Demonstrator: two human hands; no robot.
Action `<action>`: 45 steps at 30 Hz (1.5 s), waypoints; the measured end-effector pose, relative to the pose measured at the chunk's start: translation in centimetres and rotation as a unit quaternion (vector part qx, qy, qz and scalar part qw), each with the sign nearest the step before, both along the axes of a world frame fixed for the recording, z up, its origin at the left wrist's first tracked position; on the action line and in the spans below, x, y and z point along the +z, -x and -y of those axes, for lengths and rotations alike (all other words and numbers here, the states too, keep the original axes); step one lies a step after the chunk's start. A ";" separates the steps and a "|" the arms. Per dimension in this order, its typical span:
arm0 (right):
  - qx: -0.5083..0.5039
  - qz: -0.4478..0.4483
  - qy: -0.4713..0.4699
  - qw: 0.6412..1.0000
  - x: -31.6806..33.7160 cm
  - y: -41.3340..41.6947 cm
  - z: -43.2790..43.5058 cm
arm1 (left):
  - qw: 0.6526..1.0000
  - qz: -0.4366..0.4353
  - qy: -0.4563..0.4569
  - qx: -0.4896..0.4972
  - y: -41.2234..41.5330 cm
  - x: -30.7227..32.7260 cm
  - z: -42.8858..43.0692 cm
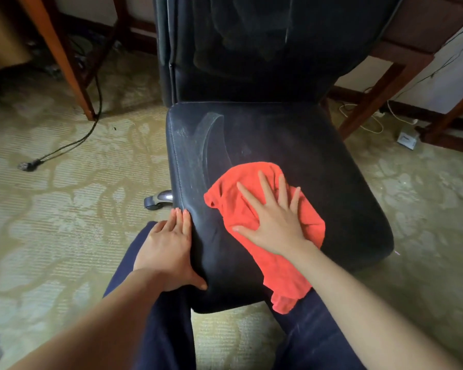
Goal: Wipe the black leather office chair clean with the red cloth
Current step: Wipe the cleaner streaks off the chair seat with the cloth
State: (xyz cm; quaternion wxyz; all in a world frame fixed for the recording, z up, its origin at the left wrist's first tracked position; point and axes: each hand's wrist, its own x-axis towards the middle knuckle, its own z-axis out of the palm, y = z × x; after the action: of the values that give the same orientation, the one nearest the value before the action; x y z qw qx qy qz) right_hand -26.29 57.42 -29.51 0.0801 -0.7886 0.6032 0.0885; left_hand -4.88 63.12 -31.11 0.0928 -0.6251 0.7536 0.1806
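The black leather office chair (292, 134) stands in front of me, its seat dusty with a curved wiped streak at the back left. The red cloth (230, 198) lies spread on the front middle of the seat, one end hanging over the front edge. My right hand (273, 217) presses flat on the cloth with fingers spread. My left hand (169, 247) grips the seat's front left edge, thumb on the front, fingers along the side.
Wooden table legs (72, 68) stand at the back left with a black power cable and plug (28, 165) on the patterned carpet. More wooden legs, white cables and a small white box (406, 137) are at the right. A chair caster (158, 200) shows under the seat's left side.
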 end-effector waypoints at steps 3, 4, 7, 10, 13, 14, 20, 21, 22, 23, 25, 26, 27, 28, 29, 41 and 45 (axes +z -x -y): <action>-0.004 0.001 0.017 1.000 -1.5 -0.7 1.6 | 1.000 -0.002 0.000 0.000 -0.1 -0.2 0.2; -0.008 0.009 0.031 0.999 -2.0 -0.6 2.2 | 1.000 -0.002 -0.001 -0.002 -0.1 -0.2 0.2; -0.047 0.029 0.081 0.995 -2.7 0.2 4.7 | 1.000 -0.001 -0.004 -0.004 -0.1 -0.4 0.4; -0.106 0.017 0.092 0.990 -2.7 1.4 7.7 | 1.000 0.000 -0.008 -0.007 -0.2 -0.5 0.4; -0.207 0.012 0.088 0.974 -2.5 2.8 10.3 | 1.000 -0.002 -0.010 -0.006 -0.2 -0.6 0.4; -0.255 0.025 0.079 0.963 -2.4 3.0 11.1 | 1.000 -0.003 -0.011 -0.005 -0.1 -0.6 0.5; -0.276 0.019 0.038 0.960 -2.0 0.9 11.0 | 1.000 -0.001 -0.016 -0.007 -0.1 -0.8 0.7; -0.237 0.016 0.041 0.970 -1.9 0.7 10.2 | 1.000 -0.001 -0.017 -0.007 -0.1 -0.7 0.6; -0.194 0.013 0.046 0.980 -1.8 0.6 9.3 | 1.000 -0.001 -0.016 -0.007 0.0 -0.7 0.7; -0.149 0.011 0.050 0.987 -1.7 0.5 8.4 | 1.000 0.001 -0.015 -0.007 0.0 -0.7 0.7; -0.067 0.014 0.041 0.997 -1.2 0.3 6.6 | 1.000 0.001 -0.012 -0.008 0.0 -0.6 0.6; -0.034 0.016 0.031 0.999 -0.9 0.1 5.6 | 1.000 0.001 -0.012 -0.008 0.0 -0.5 0.6; -0.006 0.020 0.022 1.000 -0.7 -0.1 4.7 | 1.000 0.003 -0.012 -0.009 0.0 -0.4 0.6; 0.017 0.024 0.014 0.999 -0.6 -0.3 3.8 | 1.000 0.006 -0.013 -0.010 0.1 -0.3 0.6; 0.035 0.032 0.007 0.999 -0.6 -0.4 3.0 | 1.000 0.009 -0.013 -0.010 0.1 -0.2 0.5; 0.204 0.050 0.116 0.971 -2.0 2.1 0.0 | 1.000 0.028 -0.009 -0.004 0.4 0.3 0.3; 0.055 -0.010 0.106 0.993 -1.9 2.9 2.0 | 0.999 0.032 -0.012 -0.007 0.4 0.3 0.4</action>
State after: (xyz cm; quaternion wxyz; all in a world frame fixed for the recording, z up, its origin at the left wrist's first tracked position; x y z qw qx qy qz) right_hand -29.20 55.47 -31.38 -0.0145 -0.8240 0.5652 0.0363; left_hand -5.26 62.72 -30.81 0.1259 -0.6239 0.7526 0.1685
